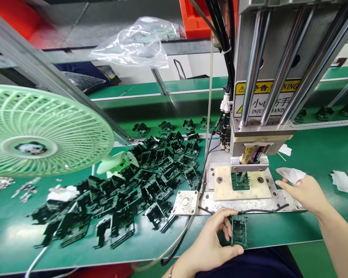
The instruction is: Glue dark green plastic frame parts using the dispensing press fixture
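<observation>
My left hand (213, 241) grips a dark green plastic frame (239, 231) by its left side, at the table's front edge just before the press base. To the right of the press base, my right hand (303, 189) has its fingers apart, with white wrapping (291, 175) on a fingertip. Another dark green part (240, 181) sits in the cream fixture plate (220, 193), directly under the lowered press head (249, 146). A metal block with a round button (185, 202) is at the left end of the base.
Many dark green parts (159, 181) are heaped left of the press. A light green fan (46, 131) stands at the far left, near small metal pieces (0, 185). Black cables (203, 173) run beside the press. White paper (345, 185) lies at right.
</observation>
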`<action>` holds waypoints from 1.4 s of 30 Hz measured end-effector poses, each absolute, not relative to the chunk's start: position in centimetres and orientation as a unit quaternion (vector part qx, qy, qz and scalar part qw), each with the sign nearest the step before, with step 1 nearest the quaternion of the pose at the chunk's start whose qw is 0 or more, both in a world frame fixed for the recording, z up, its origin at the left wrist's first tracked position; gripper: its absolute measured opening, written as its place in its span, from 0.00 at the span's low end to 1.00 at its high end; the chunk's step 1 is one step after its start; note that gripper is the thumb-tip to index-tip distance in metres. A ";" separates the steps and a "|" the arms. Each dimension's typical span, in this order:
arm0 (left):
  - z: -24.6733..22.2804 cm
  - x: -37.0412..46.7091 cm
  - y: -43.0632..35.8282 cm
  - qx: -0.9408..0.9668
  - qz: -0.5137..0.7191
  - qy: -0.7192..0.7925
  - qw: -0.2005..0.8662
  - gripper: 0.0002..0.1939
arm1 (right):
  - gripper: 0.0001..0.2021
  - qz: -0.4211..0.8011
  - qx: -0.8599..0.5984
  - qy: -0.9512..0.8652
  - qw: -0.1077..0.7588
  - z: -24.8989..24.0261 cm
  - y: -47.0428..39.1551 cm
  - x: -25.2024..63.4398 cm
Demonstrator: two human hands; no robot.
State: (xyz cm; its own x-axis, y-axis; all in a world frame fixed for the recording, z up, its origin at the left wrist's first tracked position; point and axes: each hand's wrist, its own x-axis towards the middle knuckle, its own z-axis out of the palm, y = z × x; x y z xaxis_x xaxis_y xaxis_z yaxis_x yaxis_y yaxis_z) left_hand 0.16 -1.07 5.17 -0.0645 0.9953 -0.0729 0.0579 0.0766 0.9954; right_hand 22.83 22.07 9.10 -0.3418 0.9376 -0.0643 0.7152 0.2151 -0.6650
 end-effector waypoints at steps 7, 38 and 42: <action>5.2 -0.1 -1.2 0.483 0.483 0.551 0.480 0.34 | 0.18 0.306 -0.538 -0.763 0.189 9.0 22.2 22.8; 5.3 0.0 -1.1 0.490 0.471 0.556 0.478 0.34 | 0.19 0.296 -0.529 -0.770 0.199 9.6 22.1 22.4; 5.4 0.0 -1.0 0.488 0.469 0.556 0.482 0.34 | 0.19 0.297 -0.528 -0.773 0.188 9.5 22.1 22.6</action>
State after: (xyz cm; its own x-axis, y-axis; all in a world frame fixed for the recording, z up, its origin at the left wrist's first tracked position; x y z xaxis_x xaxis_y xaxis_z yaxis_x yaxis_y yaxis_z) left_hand 0.01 -1.00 5.45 -0.0586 0.9952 -0.0783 0.0895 0.0833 0.9925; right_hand 22.59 22.08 9.50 -0.3712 0.9283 -0.0236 0.7050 0.2652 -0.6578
